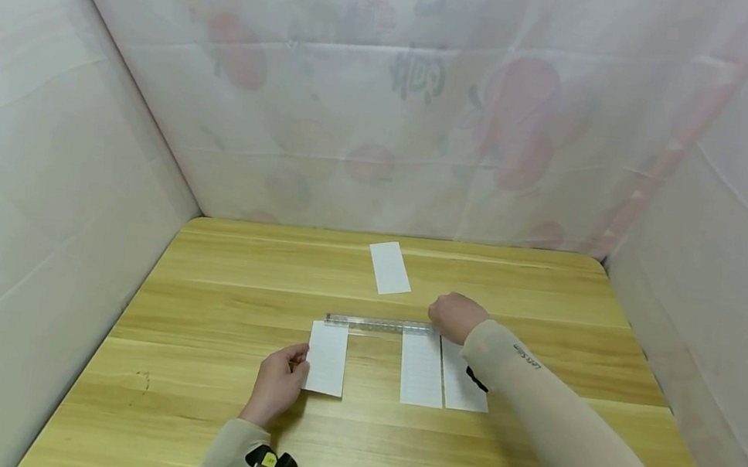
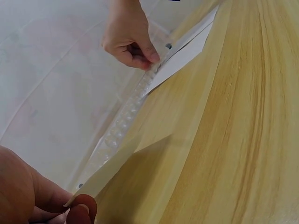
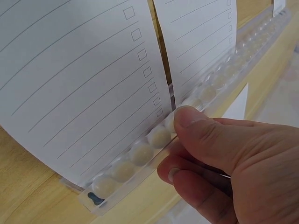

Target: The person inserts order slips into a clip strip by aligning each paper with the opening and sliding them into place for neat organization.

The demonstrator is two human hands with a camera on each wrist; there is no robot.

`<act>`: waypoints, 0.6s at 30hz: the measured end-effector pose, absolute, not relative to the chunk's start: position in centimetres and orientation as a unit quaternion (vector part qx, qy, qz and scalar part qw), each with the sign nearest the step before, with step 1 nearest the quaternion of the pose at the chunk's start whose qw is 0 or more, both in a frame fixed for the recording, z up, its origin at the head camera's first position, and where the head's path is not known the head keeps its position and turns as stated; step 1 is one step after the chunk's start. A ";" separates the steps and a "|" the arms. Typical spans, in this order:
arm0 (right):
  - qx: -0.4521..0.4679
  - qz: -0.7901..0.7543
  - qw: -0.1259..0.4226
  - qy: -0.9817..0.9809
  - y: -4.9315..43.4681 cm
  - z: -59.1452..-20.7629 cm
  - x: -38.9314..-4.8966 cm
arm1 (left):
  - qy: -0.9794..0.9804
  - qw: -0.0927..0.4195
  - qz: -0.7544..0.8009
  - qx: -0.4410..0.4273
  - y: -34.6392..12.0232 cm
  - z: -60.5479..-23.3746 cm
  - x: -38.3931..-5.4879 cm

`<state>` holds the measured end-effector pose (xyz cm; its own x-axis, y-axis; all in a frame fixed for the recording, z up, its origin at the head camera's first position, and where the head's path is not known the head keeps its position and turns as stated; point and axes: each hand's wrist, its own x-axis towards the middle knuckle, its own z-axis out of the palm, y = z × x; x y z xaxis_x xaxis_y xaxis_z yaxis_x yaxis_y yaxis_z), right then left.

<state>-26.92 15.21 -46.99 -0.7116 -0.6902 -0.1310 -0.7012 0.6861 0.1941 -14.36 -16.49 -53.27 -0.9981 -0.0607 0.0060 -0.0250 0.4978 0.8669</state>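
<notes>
My left hand (image 1: 274, 386) pinches the left edge of a white paper slip (image 1: 327, 358) between thumb and fingers. In the left wrist view this slip (image 2: 110, 170) tilts up off the table, its top near the rail. The clear plastic ticket rail (image 1: 373, 324), with a row of round balls (image 3: 141, 154) inside, lies crosswise. At the rail's right part my right hand (image 1: 458, 318) pinches its far edge, thumb on top, fingers curled against the side. Two lined slips with checkboxes, a middle one (image 1: 423, 368) and a right one (image 3: 79, 79), have their top edges at the rail.
Another white slip (image 1: 391, 268) lies apart, farther back on the wooden table (image 1: 211, 307). Pale printed fabric walls (image 1: 375, 109) stand behind the table and on both sides. A black strap (image 1: 272, 462) is around the left wrist.
</notes>
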 end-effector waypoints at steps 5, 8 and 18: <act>-0.376 0.111 0.031 0.919 15.2 -47.1 -26.9 | -0.861 0.009 -0.508 0.027 -16.2 -53.1 -14.4; -0.376 0.110 0.032 0.920 15.2 -47.1 -26.9 | -0.863 0.007 -0.505 0.028 -16.0 -53.1 -14.6; -0.377 0.133 0.026 0.916 15.4 -47.0 -26.6 | -0.867 0.021 -0.497 0.026 -15.4 -53.5 -14.7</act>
<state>-26.60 15.38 -47.01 -0.7142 -0.6843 -0.1471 -0.6979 0.6802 0.2240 -14.73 -15.38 -53.47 -0.9978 -0.0652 0.0105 -0.0239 0.5041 0.8633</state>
